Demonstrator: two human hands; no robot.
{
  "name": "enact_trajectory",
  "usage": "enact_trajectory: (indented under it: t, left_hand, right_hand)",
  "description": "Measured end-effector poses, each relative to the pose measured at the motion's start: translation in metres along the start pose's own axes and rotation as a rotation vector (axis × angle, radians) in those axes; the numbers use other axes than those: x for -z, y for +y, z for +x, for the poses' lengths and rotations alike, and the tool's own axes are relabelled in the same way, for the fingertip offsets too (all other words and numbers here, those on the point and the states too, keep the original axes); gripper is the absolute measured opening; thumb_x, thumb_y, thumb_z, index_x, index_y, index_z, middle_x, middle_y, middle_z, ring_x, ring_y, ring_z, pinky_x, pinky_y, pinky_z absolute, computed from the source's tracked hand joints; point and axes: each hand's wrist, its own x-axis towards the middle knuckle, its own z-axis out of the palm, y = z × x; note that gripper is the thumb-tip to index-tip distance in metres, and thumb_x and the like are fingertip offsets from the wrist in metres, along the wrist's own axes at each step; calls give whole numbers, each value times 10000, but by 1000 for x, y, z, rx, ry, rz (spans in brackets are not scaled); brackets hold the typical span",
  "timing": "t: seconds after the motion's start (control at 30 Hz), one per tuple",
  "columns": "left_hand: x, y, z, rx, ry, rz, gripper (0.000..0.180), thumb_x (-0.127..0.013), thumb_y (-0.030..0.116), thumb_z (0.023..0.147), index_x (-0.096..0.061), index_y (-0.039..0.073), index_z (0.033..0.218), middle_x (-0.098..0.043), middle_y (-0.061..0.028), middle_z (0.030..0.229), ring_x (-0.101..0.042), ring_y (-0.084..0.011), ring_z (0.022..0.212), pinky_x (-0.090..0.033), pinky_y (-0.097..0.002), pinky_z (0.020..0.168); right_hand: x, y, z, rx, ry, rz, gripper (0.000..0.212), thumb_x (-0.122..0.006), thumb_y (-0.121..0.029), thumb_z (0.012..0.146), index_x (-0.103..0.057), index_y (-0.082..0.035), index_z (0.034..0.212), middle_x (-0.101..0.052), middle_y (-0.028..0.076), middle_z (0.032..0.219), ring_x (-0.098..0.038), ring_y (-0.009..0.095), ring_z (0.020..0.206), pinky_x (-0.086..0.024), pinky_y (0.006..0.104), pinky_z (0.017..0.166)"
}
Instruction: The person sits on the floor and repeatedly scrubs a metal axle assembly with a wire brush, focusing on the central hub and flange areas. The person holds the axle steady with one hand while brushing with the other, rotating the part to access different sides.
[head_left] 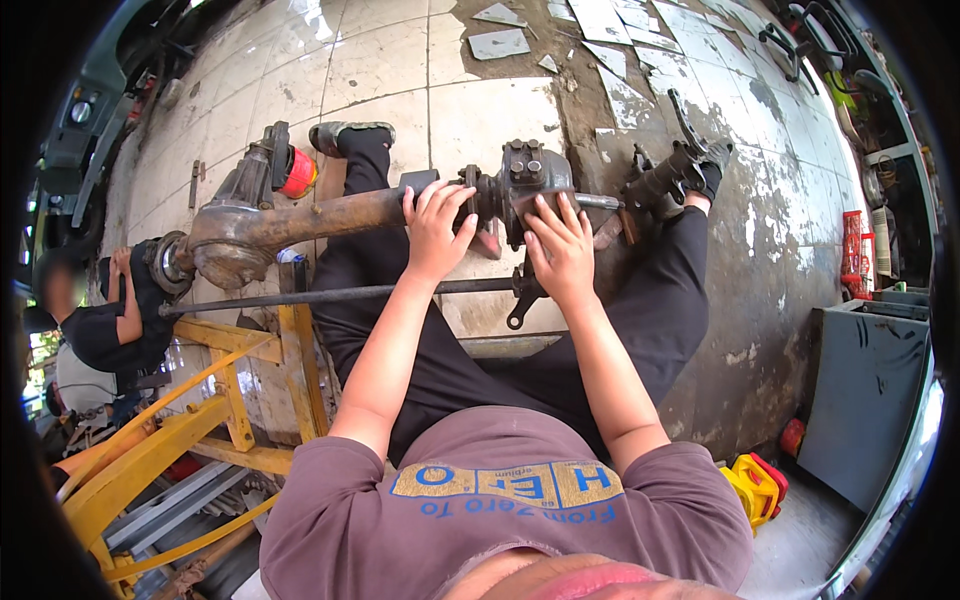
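Note:
A long rusty vehicle axle point(330, 215) lies across in front of me, with its round differential housing point(230, 240) toward the left. My left hand point(438, 228) rests over the axle tube's right end, its fingers outstretched and touching the round flange point(480, 192). Over the lower side of the dark knuckle housing point(536, 168), my right hand point(562, 248) lies flat with fingers apart. Several bolts show on top of that housing. A bare metal shaft point(597, 201) sticks out to its right. Below the axle runs a dark steering rod point(400, 290). Neither hand appears wrapped around anything.
A yellow metal frame point(225, 400) stands at the lower left. A seated person point(100, 310) is at the far left, beside the axle's end. Beyond the axle lies a red can point(298, 174). Broken tiles point(498, 44) litter the floor; a grey cabinet point(865, 390) stands right.

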Motion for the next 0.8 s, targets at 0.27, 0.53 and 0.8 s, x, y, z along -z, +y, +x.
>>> enact_trajectory:
  t: [0.27,0.53,0.8]
  left_hand:
    - [0,-1,0,3,3,-1,459,-780,292,1005,-739,189,1451,-723,-48,1455,-561,-306,1531,-167,-651,1376]
    - [-1,-3,0,-1,24,9,444,-777,318,1004,-739,207,1433,-727,-19,1426,-569,-290,1498,-170,-657,1372]
    - [1,0,-1,5,8,-3,447,-767,318,1019,-742,188,1445,-727,-43,1452,-562,-307,1528,-158,-650,1376]
  right_hand:
    - [0,-2,-1,-1,14,20,315,-806,-261,1044,-831,-145,1336,-707,44,1616,-533,361,1612,-389,679,1275]
    - [-2,1,-6,-11,-8,46,327,-822,-256,1029,-838,-141,1335,-715,53,1607,-526,369,1621,-403,678,1266]
    - [2,-4,-10,-21,-38,51,371,-798,-255,1053,-814,-135,1404,-678,77,1654,-489,385,1648,-376,651,1299]
